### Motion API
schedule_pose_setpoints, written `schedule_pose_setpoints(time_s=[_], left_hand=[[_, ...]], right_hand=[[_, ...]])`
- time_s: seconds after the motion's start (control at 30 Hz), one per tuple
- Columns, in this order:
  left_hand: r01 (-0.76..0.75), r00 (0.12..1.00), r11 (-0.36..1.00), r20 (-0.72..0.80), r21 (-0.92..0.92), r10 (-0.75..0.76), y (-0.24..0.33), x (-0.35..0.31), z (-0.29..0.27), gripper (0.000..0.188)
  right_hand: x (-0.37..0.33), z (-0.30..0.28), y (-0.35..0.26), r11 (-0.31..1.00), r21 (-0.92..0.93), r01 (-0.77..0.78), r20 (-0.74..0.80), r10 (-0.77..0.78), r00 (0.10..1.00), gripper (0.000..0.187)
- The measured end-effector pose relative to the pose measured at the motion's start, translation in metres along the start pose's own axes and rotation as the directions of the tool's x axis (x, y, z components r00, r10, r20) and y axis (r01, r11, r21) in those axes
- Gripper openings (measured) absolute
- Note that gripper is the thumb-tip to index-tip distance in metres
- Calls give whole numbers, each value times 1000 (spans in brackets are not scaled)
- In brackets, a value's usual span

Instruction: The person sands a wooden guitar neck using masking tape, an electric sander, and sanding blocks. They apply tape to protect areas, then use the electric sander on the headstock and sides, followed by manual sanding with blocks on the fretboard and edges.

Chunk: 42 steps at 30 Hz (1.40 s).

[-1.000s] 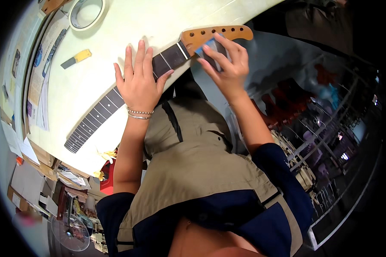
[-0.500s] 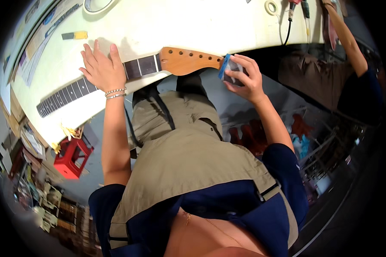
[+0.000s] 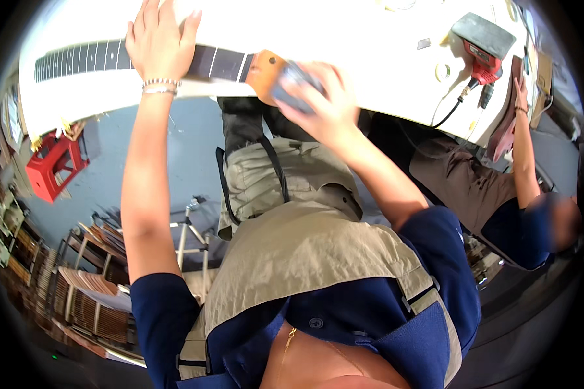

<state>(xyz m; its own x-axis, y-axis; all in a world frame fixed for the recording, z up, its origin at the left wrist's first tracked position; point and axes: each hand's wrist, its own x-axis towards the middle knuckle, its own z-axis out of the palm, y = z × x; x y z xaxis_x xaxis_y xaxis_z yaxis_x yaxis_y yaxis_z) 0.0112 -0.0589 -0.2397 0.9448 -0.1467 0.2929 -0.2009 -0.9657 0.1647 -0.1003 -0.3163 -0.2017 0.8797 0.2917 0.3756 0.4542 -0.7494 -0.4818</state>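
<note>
A guitar neck (image 3: 224, 63) with a dark fretboard and an orange-brown headstock (image 3: 264, 68) lies along the front edge of the white table, fretboard up. My left hand (image 3: 161, 48) rests flat across the fretboard, fingers stretched out and thumb apart. In my right hand (image 3: 334, 107) is a grey sanding block (image 3: 297, 86), gripped between thumb and fingers. It lies over the headstock and hides most of it, leaving one tuner hole plainly visible. Motion blurs the block and the right fingers.
To the right on the white table (image 3: 389, 78) are a roll of tape (image 3: 442, 71) and a red power sander (image 3: 483, 65) with its cord. Another person's hand (image 3: 521, 97) touches a long brown piece at the table's right end. A red stool (image 3: 55, 165) stands at left.
My right hand has brought the block leftward from the headstock's tip onto its face. The left hand stays flat on the neck. The view has shifted, showing more of the power sander and the other person.
</note>
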Motion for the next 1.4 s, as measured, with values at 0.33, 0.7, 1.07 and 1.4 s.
schedule_pose_setpoints(time_s=[0.33,0.7,1.07,1.4], left_hand=[[78,997,997,-10,27,-78,15,3,-26,47],[90,996,996,1,3,-90,14,5,-27,45],[119,993,993,-18,5,-119,18,2,-24,41],[84,995,995,-56,51,-81,9,2,-20,42]], right_hand=[[20,1,9,988,70,136,95,-142,985,34],[52,22,12,967,128,220,95,-233,968,31],[58,25,3,972,182,146,59,-160,985,31],[39,28,-29,989,16,145,60,-146,987,36]])
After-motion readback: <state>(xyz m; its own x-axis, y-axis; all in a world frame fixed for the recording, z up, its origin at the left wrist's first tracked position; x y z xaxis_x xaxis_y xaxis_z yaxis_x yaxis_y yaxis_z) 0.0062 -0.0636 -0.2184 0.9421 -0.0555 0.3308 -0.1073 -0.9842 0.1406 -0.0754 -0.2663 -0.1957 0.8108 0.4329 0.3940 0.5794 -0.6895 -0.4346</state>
